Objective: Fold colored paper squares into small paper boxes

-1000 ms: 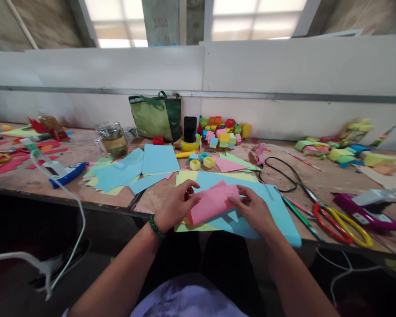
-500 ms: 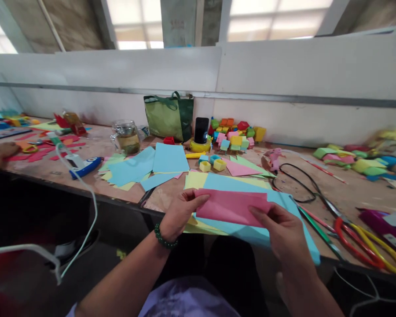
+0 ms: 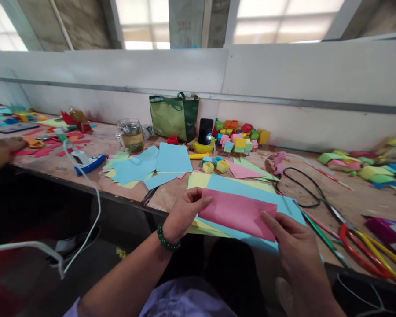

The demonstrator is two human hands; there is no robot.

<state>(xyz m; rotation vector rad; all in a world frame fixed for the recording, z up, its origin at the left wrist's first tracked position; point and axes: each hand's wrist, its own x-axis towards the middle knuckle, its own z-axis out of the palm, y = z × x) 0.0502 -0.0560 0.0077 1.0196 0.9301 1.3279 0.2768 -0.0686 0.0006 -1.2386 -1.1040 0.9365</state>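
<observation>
Both my hands hold a folded pink paper, a long strip lying flat just above the table's front edge. My left hand, with a green bead bracelet on the wrist, pinches its left end between thumb and fingers. At the paper's right end my right hand has its thumb on top and its fingers under the lower right corner. Beneath the pink paper lie a large blue sheet and yellow sheets on the wooden table.
More blue and green sheets lie left of centre. A glass jar, a green bag, a phone on a stand and small paper boxes stand at the back. Scissors lie right. Another person's hand rests far left.
The pink paper has been unfolded from a bunched shape into a long flat strip and lifted toward me. My hands have moved apart to its ends. The view has shifted left.
</observation>
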